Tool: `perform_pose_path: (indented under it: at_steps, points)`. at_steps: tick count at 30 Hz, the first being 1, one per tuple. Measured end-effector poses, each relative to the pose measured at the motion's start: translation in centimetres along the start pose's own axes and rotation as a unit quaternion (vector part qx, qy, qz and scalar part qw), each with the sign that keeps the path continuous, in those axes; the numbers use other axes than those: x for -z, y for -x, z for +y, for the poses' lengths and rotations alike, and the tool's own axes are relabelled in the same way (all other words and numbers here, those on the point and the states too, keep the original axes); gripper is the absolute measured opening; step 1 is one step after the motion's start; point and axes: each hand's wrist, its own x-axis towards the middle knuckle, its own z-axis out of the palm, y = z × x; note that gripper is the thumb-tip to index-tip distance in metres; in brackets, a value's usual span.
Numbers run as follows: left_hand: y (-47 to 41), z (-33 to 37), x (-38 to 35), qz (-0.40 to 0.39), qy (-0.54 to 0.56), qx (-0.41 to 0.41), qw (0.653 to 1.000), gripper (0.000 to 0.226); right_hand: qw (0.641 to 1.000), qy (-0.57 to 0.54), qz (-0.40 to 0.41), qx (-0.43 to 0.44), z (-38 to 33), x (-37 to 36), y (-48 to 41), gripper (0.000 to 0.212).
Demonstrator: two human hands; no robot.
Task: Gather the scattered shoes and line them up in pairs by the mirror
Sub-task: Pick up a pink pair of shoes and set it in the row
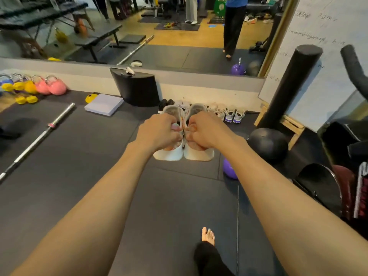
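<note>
Now we have one white shoe in each hand. Our left hand (157, 132) is curled tight round the collar of the left shoe (169, 154), fingers tucked into the opening, and our right hand (205, 132) grips the right shoe (199, 155) the same way. The two shoes sit side by side at the centre of the frame, inner edges touching or very nearly so, with heels at the lower end toward us and toes toward the top. Whether their soles rest on the floor mat (169, 206) we cannot tell; they look lifted off it.

As we judge it, the coming move turns on each shoe's long axis pointing straight at the mirror (179, 36) across the upper part of the frame. The row at its base lies directly beyond our hands. A black pair (165, 103) is just left of the held toes, a white-and-purple pair (235, 116) is to the right, and paler shoes between them are partly hidden. Both hands are equally near, so we reckon a straight reach forward and down will do, without turning. Whether a gap waits behind the toes is hidden from us.
</note>
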Motion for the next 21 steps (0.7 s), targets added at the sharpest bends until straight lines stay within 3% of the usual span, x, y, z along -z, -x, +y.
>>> perform_pose_path:
  at_steps: [7, 16, 21]
  points:
    - [-17.3, -5.1, -2.3, -0.030, -0.011, 0.044, 0.999, 0.027, 0.998, -0.050, -0.033, 0.011, 4.8, -0.2, -18.4, 0.028]
    - [-36.6, -17.0, -6.3, -0.093, -0.008, 0.101, 0.991, 0.030, 0.980, -0.040, -0.191, 0.043, 5.9, -3.6, -41.6, 0.007]
    - [-47.3, -25.3, -10.3, -0.144, 0.015, 0.111, 0.983, 0.025, 0.975, -0.010, -0.220, 0.030, 6.0, -7.9, -53.4, 0.023]
